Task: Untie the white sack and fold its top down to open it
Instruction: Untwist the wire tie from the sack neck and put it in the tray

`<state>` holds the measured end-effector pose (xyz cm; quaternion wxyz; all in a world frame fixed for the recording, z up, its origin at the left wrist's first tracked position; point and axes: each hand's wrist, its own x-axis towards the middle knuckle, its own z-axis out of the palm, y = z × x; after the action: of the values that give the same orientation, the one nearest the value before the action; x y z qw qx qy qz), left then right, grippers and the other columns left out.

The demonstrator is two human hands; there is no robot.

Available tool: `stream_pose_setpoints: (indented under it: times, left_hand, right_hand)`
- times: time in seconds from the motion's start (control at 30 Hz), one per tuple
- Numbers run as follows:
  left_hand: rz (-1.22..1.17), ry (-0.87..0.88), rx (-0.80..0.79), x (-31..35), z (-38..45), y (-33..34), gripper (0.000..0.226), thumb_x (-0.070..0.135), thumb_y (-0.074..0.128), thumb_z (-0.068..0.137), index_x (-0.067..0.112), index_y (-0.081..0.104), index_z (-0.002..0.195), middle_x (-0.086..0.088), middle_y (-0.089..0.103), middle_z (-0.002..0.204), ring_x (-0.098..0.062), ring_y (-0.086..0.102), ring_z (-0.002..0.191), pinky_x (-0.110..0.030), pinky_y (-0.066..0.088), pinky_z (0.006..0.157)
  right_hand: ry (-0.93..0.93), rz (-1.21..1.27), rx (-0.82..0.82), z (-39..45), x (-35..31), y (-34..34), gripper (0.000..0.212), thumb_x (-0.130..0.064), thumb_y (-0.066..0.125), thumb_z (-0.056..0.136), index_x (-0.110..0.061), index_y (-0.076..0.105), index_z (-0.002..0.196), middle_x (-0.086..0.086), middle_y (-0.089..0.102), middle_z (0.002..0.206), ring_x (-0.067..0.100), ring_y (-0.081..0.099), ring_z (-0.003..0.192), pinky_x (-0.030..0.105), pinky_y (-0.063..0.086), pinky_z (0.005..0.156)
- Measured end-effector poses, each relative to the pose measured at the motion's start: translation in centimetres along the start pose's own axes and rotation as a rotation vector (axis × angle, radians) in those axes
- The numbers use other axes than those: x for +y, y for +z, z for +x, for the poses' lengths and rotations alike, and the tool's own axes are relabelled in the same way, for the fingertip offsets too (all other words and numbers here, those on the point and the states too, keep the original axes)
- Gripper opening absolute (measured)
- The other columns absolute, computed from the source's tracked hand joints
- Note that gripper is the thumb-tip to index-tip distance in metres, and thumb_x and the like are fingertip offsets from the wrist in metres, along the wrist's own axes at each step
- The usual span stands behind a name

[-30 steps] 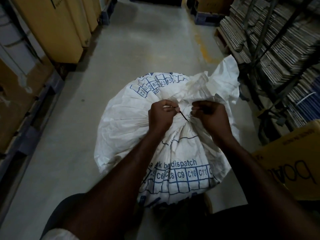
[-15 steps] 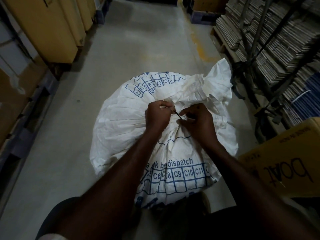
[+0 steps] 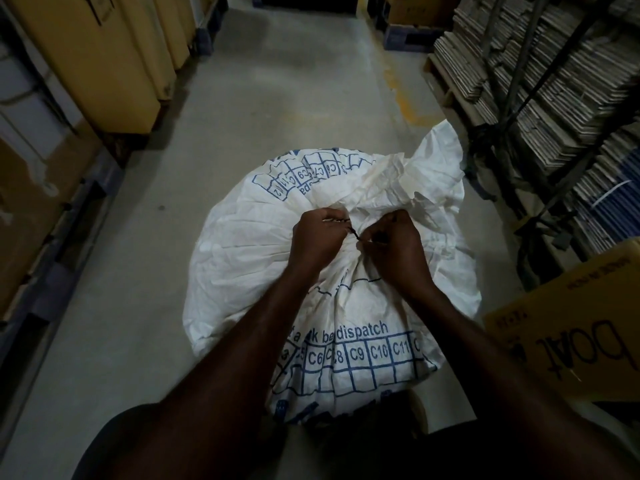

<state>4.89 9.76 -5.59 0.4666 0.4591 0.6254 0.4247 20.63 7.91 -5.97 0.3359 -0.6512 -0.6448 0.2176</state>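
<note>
Both grips, left hand point(image 3: 320, 237) and right hand point(image 3: 394, 249), on crinkled white sack point(image 3: 249, 258) (woven).

Bare forearms point(image 3: 242, 341) (dark garment below)

White sack point(image 3: 242, 258), blue printed grid

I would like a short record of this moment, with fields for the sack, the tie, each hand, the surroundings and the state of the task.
sack: white sack with blue printed grid, standing on the concrete floor
tie: thin dark tie at the gathered neck, not yet undone
left hand: left hand pinching the tie at the neck
right hand: right hand pinching the tie from the other side
surroundings: yellow cardboard box at right, stacked flat cardboard behind it
task state: top still bunched, not folded down
</note>
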Motion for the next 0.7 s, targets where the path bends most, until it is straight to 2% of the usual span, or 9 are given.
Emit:
stream_pose_setpoints:
  times: [0.07, 0.2, 0.27, 0.33, 0.43, 0.57, 0.7]
  left_hand:
    - [0.006, 0.015, 0.027, -0.3, 0.2, 0.1, 0.02, 0.016, 0.083, 0.082, 0.019, 0.085, 0.102, 0.007, 0.083, 0.096, -0.006, 0.077, 0.096, -0.033, 0.06, 0.099]
    - [-0.014, 0.027, 0.027, -0.8, 0.4, 0.1, 0.016, 0.015, 0.084, 0.083, 0.018, 0.085, 0.098, 0.006, 0.084, 0.091, -0.006, 0.079, 0.092, -0.034, 0.062, 0.097]
    - [-0.033, 0.013, 0.023, -0.8, 0.5, 0.0, 0.016, 0.014, 0.085, 0.081, 0.018, 0.085, 0.096, 0.007, 0.084, 0.089, -0.007, 0.079, 0.091, -0.034, 0.062, 0.096]
    - [-0.048, 0.008, 0.012, -0.9, 0.7, 0.0, 0.016, 0.014, 0.086, 0.08, 0.019, 0.085, 0.095, 0.006, 0.084, 0.088, -0.01, 0.08, 0.092, -0.035, 0.062, 0.096]
    - [-0.086, 0.0, -0.023, -1.0, 0.9, -0.2, 0.015, 0.016, 0.086, 0.078, 0.02, 0.085, 0.092, 0.004, 0.084, 0.087, -0.012, 0.078, 0.087, -0.035, 0.059, 0.092]
    - [-0.115, 0.002, -0.064, -0.9, 0.9, -0.5, 0.012, 0.019, 0.086, 0.077, 0.024, 0.085, 0.088, 0.004, 0.083, 0.086, -0.008, 0.072, 0.079, -0.029, 0.051, 0.081]
    - [-0.134, -0.006, -0.088, -0.8, 0.8, -0.8, 0.015, 0.015, 0.084, 0.08, 0.02, 0.085, 0.094, 0.002, 0.083, 0.089, -0.007, 0.072, 0.08, -0.029, 0.05, 0.08]
  right_hand:
    - [-0.022, 0.005, -0.007, 0.0, 0.0, -0.2, 0.023, -0.003, 0.087, 0.081, -0.021, 0.072, 0.076, 0.005, 0.052, 0.107, 0.021, 0.064, 0.092, 0.007, 0.047, 0.077]
    - [-0.062, 0.11, -0.034, -0.1, 0.1, -0.7, 0.049, 0.001, 0.087, 0.078, -0.04, 0.063, 0.069, 0.013, 0.054, 0.108, 0.028, 0.066, 0.096, 0.039, 0.058, 0.091]
    - [-0.07, 0.156, -0.063, 0.0, 0.3, -0.9, 0.05, 0.002, 0.088, 0.076, -0.043, 0.066, 0.067, 0.015, 0.054, 0.109, 0.03, 0.066, 0.097, 0.045, 0.059, 0.092]
    - [-0.094, 0.171, -0.111, 0.1, 0.9, -1.2, 0.045, 0.0, 0.089, 0.077, -0.041, 0.072, 0.073, 0.011, 0.053, 0.108, 0.028, 0.065, 0.098, 0.047, 0.058, 0.095]
    - [-0.101, 0.183, -0.158, 0.0, 1.2, -1.8, 0.022, -0.004, 0.09, 0.079, -0.022, 0.077, 0.081, 0.007, 0.052, 0.107, 0.029, 0.064, 0.098, 0.049, 0.058, 0.095]
    - [-0.08, 0.136, -0.086, -0.2, 0.7, -1.4, 0.022, -0.018, 0.094, 0.078, -0.026, 0.075, 0.085, 0.01, 0.055, 0.109, 0.025, 0.067, 0.096, 0.037, 0.06, 0.088]
    - [-0.099, 0.116, -0.026, -0.4, 0.4, -0.4, 0.018, -0.015, 0.094, 0.077, -0.017, 0.081, 0.089, 0.009, 0.053, 0.104, 0.024, 0.066, 0.092, 0.043, 0.06, 0.088]
